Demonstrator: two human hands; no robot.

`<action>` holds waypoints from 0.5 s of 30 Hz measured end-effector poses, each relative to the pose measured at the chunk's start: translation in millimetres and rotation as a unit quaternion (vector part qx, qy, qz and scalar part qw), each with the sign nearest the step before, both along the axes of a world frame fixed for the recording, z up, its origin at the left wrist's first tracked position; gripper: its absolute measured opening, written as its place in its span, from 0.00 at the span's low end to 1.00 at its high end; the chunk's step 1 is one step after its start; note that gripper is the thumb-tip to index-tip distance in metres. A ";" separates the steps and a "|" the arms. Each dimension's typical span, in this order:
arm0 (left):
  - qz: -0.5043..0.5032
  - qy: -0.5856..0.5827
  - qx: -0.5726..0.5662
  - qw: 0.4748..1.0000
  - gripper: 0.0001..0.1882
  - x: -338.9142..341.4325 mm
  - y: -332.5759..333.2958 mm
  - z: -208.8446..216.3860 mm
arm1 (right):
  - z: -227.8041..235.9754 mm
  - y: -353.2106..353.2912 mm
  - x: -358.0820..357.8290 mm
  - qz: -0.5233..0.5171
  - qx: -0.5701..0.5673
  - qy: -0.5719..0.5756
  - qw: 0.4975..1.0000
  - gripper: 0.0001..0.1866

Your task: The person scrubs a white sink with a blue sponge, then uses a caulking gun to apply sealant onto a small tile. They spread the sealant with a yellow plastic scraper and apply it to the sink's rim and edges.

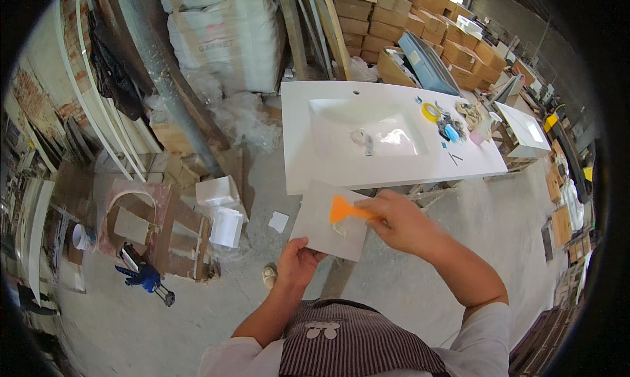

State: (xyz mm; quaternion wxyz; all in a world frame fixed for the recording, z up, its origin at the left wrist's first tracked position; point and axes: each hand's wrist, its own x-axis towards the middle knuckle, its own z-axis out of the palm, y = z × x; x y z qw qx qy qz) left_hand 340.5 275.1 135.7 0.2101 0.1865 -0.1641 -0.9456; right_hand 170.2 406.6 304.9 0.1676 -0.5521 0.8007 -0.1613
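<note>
The left hand (298,262) holds a grey board (312,229) tight by its edge at seven o'clock, with the thumb on top. The right hand (397,219) comes in from three o'clock, its fingers closed around the handle of an orange scraper (340,209). The scraper's wide end is over the board, but I can't tell if it touches. A dab of pale paste (338,230) is on the board, just below the scraper. From the board, a big white sink (298,154) is at one o'clock. On its top, a yellow ring of tape (430,112) and a pink bottle (481,135) sit near two o'clock. A blue tool (141,272) is between eight and nine o'clock, well apart from the board.
</note>
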 end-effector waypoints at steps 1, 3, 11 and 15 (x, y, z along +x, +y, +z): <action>-0.006 0.004 -0.001 1.000 0.27 -2.9 0.9 -0.6 | -15.2 5.6 -4.3 0.012 0.022 0.006 1.000 0.17; -0.011 0.007 -0.004 1.000 0.27 -4.8 2.5 -4.8 | -18.3 10.1 -7.9 0.024 0.046 0.029 0.998 0.17; -0.013 -0.011 -0.023 1.000 0.26 -7.4 7.0 -7.7 | -25.6 14.6 -5.5 -0.010 0.076 0.014 0.997 0.15; 0.021 -0.022 -0.027 0.999 0.26 -1.8 6.7 -4.4 | -34.8 21.3 -8.7 -0.069 -0.068 -0.109 0.989 0.13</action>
